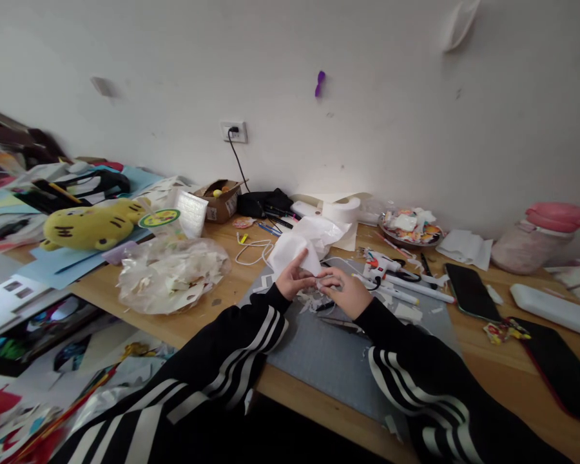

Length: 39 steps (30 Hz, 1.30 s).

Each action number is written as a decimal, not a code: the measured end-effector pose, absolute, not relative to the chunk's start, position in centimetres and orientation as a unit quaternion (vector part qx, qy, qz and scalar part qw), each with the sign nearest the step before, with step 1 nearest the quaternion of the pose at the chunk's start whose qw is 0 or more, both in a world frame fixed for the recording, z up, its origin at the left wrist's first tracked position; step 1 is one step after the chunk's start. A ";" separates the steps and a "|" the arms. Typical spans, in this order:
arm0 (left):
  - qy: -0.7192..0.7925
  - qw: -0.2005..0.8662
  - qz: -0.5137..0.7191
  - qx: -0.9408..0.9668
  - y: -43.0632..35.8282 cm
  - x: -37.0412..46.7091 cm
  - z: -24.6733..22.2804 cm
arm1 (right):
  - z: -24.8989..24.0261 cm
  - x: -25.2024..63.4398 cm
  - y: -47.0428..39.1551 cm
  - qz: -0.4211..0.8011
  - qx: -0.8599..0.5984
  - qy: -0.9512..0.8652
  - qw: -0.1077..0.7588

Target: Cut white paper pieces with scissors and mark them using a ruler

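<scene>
My left hand [294, 278] is closed, thumb and fingers bent together, beside a white sheet-like piece [290, 252] that rises behind it. My right hand [348, 293] meets it fingertip to fingertip, also closed in a pinch, with something small and pale between the fingers that I cannot make out. Both are above a grey cutting mat [314, 351] strewn with white scraps. Just right of the hands, a white glue gun [381, 265] with an orange part lies among white pens. Scissors [343, 322] lie below my right hand, partly hidden by it.
A clear bag of scraps [174, 274] and a yellow plush toy [91, 225] are at the left. Behind stand a cardboard box [218, 206] and a bowl of wrappers [410, 227]. Two phones, one here [472, 291], and a pink-lidded jar [536, 238] occupy the right side.
</scene>
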<state>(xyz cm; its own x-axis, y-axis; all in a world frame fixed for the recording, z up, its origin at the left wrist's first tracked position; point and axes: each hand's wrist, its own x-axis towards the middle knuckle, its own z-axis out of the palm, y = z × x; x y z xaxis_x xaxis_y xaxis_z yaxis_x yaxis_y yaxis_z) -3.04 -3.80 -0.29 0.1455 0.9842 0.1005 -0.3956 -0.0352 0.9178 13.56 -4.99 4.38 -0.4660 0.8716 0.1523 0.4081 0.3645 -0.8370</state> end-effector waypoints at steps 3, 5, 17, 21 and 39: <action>0.334 0.618 0.553 0.448 -3.9 -3.0 -0.1 | 3.8 13.4 -4.9 0.391 -0.411 -0.770 0.291; 0.343 0.612 0.544 0.461 -4.1 -3.0 0.2 | 3.5 13.3 -4.9 0.394 -0.403 -0.772 0.293; 0.362 0.577 0.549 0.484 -4.3 -3.3 0.8 | 4.3 13.4 -5.0 0.351 -0.441 -0.789 0.246; 0.384 0.554 0.573 0.466 -4.0 -3.6 0.7 | 4.7 13.7 -4.8 0.328 -0.466 -0.795 0.210; 0.415 0.547 0.557 0.466 -4.0 -3.7 0.8 | 3.9 13.2 -4.8 0.213 -0.377 -0.886 0.167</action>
<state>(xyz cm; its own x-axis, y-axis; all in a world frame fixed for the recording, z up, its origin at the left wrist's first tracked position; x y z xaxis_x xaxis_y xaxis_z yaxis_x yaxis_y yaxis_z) -3.69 -3.97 0.76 0.0339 0.9973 0.0650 -0.2223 -0.0559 0.9734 13.17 -4.82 3.94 -0.6599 0.7391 0.1350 0.5974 0.6252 -0.5023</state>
